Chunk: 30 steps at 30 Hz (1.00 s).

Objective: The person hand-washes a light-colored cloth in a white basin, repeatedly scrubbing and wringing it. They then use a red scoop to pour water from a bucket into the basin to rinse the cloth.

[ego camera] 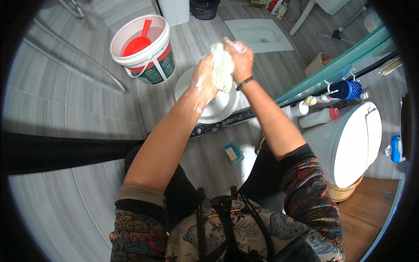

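Note:
A bunched, pale green cloth [222, 67] is squeezed between my two hands above a white basin [214, 115]. My left hand [203, 78] grips it from the left, with white suds on the back of the hand and wrist. On the cloth's right side my right hand [241, 59] is closed around it, suds on the thumb side and a dark bracelet at the wrist. My hands and the cloth hide much of the basin's inside. Between my knees, a bar of soap [231, 153] lies in a teal soap dish [238, 152] on the floor.
At the left stands a white bucket [159, 70] of water with a red dipper [136, 45]. A squat toilet [258, 32] is set in the floor beyond my hands. A dark sill [226, 121] runs beside the basin. Right of me are a glass panel [337, 65] and a white toilet [355, 144].

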Motion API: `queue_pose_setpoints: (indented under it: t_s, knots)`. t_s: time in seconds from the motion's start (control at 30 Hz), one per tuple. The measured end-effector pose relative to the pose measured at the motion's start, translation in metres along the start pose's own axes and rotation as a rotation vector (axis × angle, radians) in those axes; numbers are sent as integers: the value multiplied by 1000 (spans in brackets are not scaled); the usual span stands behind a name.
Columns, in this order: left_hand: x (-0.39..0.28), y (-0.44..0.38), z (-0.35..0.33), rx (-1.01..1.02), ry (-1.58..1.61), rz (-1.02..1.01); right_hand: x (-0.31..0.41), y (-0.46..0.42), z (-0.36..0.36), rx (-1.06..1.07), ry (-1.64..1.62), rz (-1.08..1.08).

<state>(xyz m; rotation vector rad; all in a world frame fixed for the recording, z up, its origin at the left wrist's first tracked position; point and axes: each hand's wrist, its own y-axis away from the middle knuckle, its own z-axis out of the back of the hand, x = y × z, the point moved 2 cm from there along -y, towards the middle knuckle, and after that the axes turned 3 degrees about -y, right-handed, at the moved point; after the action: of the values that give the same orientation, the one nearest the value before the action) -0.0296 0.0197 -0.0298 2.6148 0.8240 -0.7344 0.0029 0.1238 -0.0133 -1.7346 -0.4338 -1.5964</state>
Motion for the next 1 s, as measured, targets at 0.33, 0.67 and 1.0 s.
queue_pose_setpoints:
  t_s: [0.33, 0.67, 1.0]
  knots:
    - [-51, 15, -5, -287, -464, 43, 15, 1, 4, 305, -480, -475]
    - [-35, 5, 37, 8, -77, 364, 59, 84, -49, 227, 560, 693]
    - [-6, -3, 34, 66, -103, -144, 39, 50, -39, 31, 412, 488]
